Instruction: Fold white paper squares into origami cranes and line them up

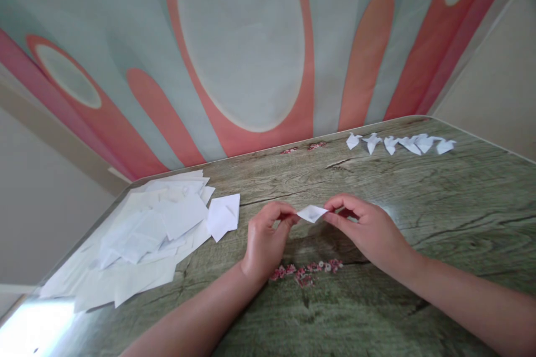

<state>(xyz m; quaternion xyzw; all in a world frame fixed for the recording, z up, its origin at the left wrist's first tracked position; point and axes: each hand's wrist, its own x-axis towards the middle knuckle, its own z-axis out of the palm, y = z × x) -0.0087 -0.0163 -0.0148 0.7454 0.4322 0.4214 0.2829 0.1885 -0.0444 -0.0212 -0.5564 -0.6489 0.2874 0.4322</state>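
A small folded piece of white paper (312, 213), roughly diamond-shaped, is held up over the table between both hands. My left hand (268, 237) pinches its left corner between thumb and fingers. On the opposite corner, my right hand (372, 228) has a similar pinch. The paper's near underside and its exact folds are too small to make out. To the left of my left hand lie a few white paper squares (221, 215), apart from it.
A spread pile of white paper sheets (146, 234) covers the table's left side. Several folded white paper figures (371, 143) stand in a row at the back right. The wood-grain table (419, 189) has printed flowers, and a patterned wall covering (243, 39) rises behind it.
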